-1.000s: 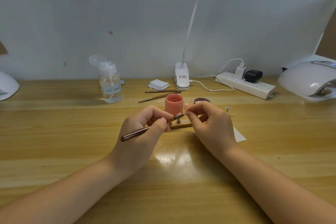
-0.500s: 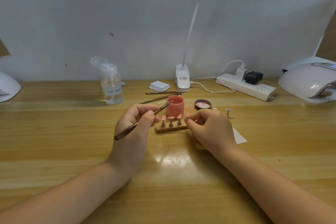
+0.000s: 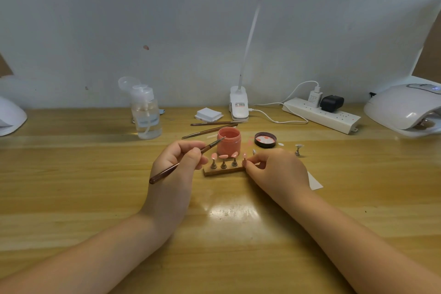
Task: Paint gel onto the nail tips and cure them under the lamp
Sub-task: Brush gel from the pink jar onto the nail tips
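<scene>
Brush (image 3: 188,158) tip over gel jar (image 3: 228,143), beyond left hand (image 3: 177,162) grip.

Wooden table (image 3: 71,186): pink gel jar (image 3: 228,144), its lid (image 3: 265,139), wooden nail stand (image 3: 224,170), dispenser bottle (image 3: 146,112), power strip (image 3: 321,115), curing lamp (image 3: 403,110).

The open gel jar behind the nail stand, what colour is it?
The gel jar is salmon pink, seen best in the head view.

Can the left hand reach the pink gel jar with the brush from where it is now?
Probably yes: the left hand holds the brush, whose tip is already at the open gel jar rim, nothing between.
</scene>
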`<action>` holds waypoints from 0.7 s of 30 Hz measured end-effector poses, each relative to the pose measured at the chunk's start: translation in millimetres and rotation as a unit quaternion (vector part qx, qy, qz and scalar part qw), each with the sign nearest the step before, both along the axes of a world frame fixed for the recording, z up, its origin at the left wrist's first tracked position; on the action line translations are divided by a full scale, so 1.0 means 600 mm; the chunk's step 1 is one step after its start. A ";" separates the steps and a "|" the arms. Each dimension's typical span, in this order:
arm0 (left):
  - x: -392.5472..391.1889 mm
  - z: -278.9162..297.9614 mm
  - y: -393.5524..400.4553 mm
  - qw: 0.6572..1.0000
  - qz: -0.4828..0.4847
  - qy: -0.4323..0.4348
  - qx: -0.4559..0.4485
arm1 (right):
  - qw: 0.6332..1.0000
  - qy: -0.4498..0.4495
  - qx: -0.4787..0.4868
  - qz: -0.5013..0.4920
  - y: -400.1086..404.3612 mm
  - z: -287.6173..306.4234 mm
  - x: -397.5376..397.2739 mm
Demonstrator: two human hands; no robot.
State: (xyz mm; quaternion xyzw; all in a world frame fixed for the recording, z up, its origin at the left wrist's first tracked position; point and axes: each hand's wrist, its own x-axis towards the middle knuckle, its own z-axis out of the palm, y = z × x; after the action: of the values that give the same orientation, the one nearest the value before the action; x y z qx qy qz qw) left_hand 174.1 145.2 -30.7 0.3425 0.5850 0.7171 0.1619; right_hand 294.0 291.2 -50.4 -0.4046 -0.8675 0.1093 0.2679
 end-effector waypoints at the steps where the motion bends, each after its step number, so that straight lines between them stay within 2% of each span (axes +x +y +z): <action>1: 0.001 0.001 0.000 1.000 -0.002 -0.001 -0.002 | 1.000 0.000 0.005 0.004 -0.001 -0.001 -0.001; 9: 0.000 0.000 0.001 1.000 -0.006 -0.014 -0.010 | 0.999 -0.008 0.043 0.008 -0.005 -0.001 -0.003; 12: -0.003 0.000 0.000 1.000 -0.004 -0.014 -0.008 | 0.997 0.001 0.070 -0.026 -0.003 0.004 0.005; 15: -0.005 0.001 0.000 1.000 -0.004 -0.019 -0.010 | 0.989 -0.083 0.101 -0.068 0.007 0.012 0.015; 18: -0.005 0.001 -0.001 1.000 -0.006 -0.018 -0.009 | 0.988 -0.131 0.061 -0.063 0.018 0.013 0.020; 21: -0.004 0.001 -0.001 1.000 -0.011 -0.023 -0.001 | 0.993 -0.113 0.001 -0.021 0.022 0.010 0.021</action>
State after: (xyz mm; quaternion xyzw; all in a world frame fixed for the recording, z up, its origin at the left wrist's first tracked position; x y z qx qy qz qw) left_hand 171.6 144.4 -30.1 0.3326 0.5782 0.7220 0.1836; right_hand 306.7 304.5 -44.5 -0.4326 -0.8834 0.0564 0.1711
